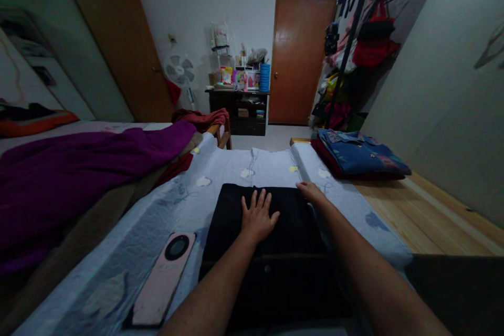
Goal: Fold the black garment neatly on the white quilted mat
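A folded black garment lies on the bed in front of me, with a small round button showing near its middle. My left hand presses flat on its upper part, fingers spread. At the garment's far right corner is my right hand, its fingers bent together at the edge and partly hidden. A pink phone with a round black camera ring rests on the sheet to the left of the garment.
A pale blue patterned sheet covers the bed. Folded clothes, a denim one on top, sit on wooden boards at the right. A purple blanket spreads at the left. Farther back stand a fan and a dark cabinet.
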{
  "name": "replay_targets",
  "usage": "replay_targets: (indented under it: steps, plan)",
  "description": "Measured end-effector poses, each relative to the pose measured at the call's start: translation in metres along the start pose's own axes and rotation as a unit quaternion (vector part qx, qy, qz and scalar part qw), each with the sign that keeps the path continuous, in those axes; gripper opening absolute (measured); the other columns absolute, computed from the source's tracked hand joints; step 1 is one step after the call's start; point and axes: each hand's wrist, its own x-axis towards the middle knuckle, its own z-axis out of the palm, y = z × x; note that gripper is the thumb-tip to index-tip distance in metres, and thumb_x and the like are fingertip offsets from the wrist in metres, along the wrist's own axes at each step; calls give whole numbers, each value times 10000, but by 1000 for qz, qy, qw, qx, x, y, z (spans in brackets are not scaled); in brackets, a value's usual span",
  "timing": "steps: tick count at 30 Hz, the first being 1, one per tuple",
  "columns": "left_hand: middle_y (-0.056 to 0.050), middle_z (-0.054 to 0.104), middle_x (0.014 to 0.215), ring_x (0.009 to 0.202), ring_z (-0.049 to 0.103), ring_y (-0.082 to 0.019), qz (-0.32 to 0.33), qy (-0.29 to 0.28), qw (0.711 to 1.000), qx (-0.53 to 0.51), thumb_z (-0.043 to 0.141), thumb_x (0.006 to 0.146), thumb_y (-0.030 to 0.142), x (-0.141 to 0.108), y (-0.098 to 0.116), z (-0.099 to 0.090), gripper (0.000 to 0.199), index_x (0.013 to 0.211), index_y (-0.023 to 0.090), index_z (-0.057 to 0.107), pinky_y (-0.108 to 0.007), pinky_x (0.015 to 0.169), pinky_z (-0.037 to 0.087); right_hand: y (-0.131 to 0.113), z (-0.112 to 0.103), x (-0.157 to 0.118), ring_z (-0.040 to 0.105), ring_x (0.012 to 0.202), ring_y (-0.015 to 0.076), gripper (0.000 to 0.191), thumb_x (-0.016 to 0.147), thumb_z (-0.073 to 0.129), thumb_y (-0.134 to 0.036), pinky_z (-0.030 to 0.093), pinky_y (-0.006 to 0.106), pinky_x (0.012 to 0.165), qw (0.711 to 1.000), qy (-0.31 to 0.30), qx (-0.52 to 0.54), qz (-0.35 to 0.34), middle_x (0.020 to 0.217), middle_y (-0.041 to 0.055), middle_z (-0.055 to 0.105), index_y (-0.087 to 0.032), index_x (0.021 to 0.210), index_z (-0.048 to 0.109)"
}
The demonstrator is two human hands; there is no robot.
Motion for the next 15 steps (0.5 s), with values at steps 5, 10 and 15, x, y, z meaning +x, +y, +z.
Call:
replay_targets:
  steps: [5, 10, 15]
  plan:
    - [-28, 195, 1559, 1426, 100, -316, -1, 8, 1000, 13, 257, 899, 615, 0, 0, 2, 663, 1465, 270, 283, -651, 1095, 38, -7, 14, -6, 597, 935, 214, 45, 687, 641, -184, 404, 286, 849, 981, 114, -152, -39, 837, 59, 673, -168, 723, 661]
    - [-25, 204, 1557, 1427, 96, -321, -4, 9, 1000, 13, 262, 898, 614, 0, 0, 2, 656, 1465, 284, 284, -638, 1103, 46, -16, 7, -10, 594, 996, 224, 250, 817, 457, -173, 385, 314, 905, 953, 205, -218, -54, 940, 104, 687, -163, 926, 682]
    - [-29, 204, 1557, 1428, 98, -320, -3, 8, 1000, 5, 267, 898, 613, -1, 0, 2, 656, 1464, 282, 286, -631, 1107, 36, -29, 17, -24, 422, 1265, 261, 490, 734, 488, -120, 301, 415, 1039, 935, 246, -241, -83, 1335, 89, 529, -214, 1205, 583]
